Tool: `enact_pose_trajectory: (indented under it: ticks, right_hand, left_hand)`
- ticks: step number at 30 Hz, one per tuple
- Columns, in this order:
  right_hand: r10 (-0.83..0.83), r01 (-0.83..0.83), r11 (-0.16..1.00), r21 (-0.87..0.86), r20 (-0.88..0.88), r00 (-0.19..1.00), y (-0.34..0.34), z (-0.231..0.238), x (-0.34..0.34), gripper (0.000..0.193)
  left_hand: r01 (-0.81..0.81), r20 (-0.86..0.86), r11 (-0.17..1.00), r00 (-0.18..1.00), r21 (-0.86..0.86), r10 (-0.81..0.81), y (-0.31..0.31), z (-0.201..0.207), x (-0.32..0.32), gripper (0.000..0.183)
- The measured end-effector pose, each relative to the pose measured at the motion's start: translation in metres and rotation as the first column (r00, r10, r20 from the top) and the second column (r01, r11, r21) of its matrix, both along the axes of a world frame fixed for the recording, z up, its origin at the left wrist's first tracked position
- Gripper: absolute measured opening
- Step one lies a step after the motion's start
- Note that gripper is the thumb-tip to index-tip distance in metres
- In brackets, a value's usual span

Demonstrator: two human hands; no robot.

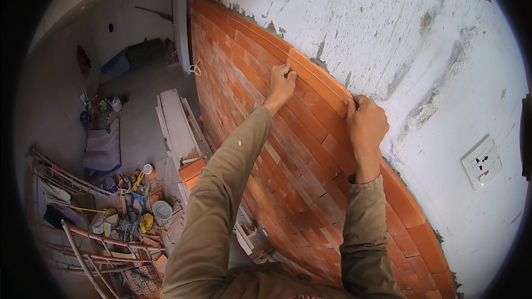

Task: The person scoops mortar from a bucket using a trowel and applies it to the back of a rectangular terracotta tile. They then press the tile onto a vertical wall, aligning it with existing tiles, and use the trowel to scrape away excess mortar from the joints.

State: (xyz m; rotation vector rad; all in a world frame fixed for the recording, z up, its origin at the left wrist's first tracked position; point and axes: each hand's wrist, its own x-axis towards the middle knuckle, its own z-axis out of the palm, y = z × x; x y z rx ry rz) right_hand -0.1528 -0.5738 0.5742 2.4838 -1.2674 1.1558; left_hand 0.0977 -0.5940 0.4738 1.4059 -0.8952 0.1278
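An orange brick tile (317,82) lies in the top row of the brick-clad wall (299,133), between my two hands. At its left end my left hand (281,84) has thumb and fingers pinched together close to the lower edge; whatever is between the fingertips is hidden. My right hand (367,124) is closed around the tile's right end, thumb on the front and fingers over the top edge. A thin pale string (260,32) is stretched along the top row and passes across the tile's face.
White rough plaster (382,39) rises above the tiles, with grey mortar along the joint. A wall socket (482,161) is at the right. Down left are planks (176,124), stacked orange tiles (192,173), a bucket (162,209), a metal frame (105,254) and scattered rubble.
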Motion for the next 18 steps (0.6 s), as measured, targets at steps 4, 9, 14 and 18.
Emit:
enact_pose_trajectory:
  ticks: [4, 9, 14, 18]
  right_hand:
    - [0.028, -0.031, 0.997, -0.065, -0.047, 0.999, -0.004, -0.005, -0.002, 0.025]
    - [0.016, -0.038, 0.985, -0.169, -0.126, 0.992, 0.001, -0.011, 0.0, 0.023]
    - [0.033, -0.065, 0.966, -0.251, -0.13, 0.991, -0.005, -0.017, -0.002, 0.025]
    - [0.056, -0.097, 0.953, -0.288, -0.147, 0.988, -0.008, -0.02, -0.003, 0.029]
  left_hand:
    - [-0.017, -0.006, 1.0, 1.0, 0.006, 0.017, 0.002, 0.001, -0.006, 0.044]
    - [-0.017, 0.015, 1.0, 1.0, -0.013, 0.017, 0.004, 0.002, -0.009, 0.05]
    - [0.003, -0.016, 0.999, 1.0, -0.048, -0.004, 0.002, 0.001, -0.013, 0.055]
    - [0.032, -0.01, 0.999, 0.999, -0.043, -0.032, 0.0, -0.005, -0.006, 0.061]
